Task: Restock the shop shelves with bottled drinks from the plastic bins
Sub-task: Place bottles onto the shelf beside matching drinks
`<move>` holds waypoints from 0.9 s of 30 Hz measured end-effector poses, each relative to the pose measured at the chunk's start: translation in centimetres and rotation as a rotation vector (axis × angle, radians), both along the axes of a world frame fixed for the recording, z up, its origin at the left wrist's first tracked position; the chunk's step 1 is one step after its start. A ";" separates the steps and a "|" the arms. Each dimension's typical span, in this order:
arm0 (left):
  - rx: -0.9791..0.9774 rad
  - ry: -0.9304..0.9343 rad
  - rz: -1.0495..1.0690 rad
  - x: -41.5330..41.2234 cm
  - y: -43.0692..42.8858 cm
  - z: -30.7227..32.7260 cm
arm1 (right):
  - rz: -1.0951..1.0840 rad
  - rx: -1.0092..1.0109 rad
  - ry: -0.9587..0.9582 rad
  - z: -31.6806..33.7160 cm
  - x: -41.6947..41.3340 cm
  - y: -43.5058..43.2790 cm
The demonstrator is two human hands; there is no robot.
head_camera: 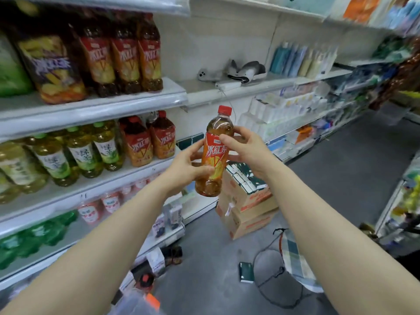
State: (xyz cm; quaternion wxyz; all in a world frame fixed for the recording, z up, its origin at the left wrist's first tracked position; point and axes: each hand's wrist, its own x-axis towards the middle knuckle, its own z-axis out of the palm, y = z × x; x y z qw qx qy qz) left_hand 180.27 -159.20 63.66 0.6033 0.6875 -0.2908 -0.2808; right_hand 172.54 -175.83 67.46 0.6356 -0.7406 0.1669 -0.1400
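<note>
Between both hands (184, 165) (246, 148), red-capped tea bottle (214, 153)

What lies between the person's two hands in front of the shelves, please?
In the head view, one red-capped tea bottle: the left hand grips it low down, the right hand higher up.

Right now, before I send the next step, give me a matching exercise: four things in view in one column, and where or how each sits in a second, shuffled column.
Things:
1. red-capped tea bottle
2. yellow-green bottles
3. cardboard boxes
4. dark green booklet

Places or states:
A. stacked on the grey floor
B. lying flat beside a black cable
C. gripped by the left hand and the right hand
D. standing on a white shelf

Pairs: 1-C, 2-D, 3-A, 4-B.
</note>
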 end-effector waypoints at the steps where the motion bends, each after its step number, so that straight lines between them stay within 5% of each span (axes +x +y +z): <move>1: -0.002 -0.015 0.014 1.1 -0.2 0.2 | 0.007 0.000 -0.005 0.4 1.2 -0.2; 19: 0.015 -0.218 0.275 16.2 -4.3 7.5 | 0.179 -0.024 -0.114 7.6 21.0 -4.2; 27: 0.113 -0.455 0.456 21.3 -6.5 8.5 | 0.313 0.037 -0.151 10.0 28.4 -7.1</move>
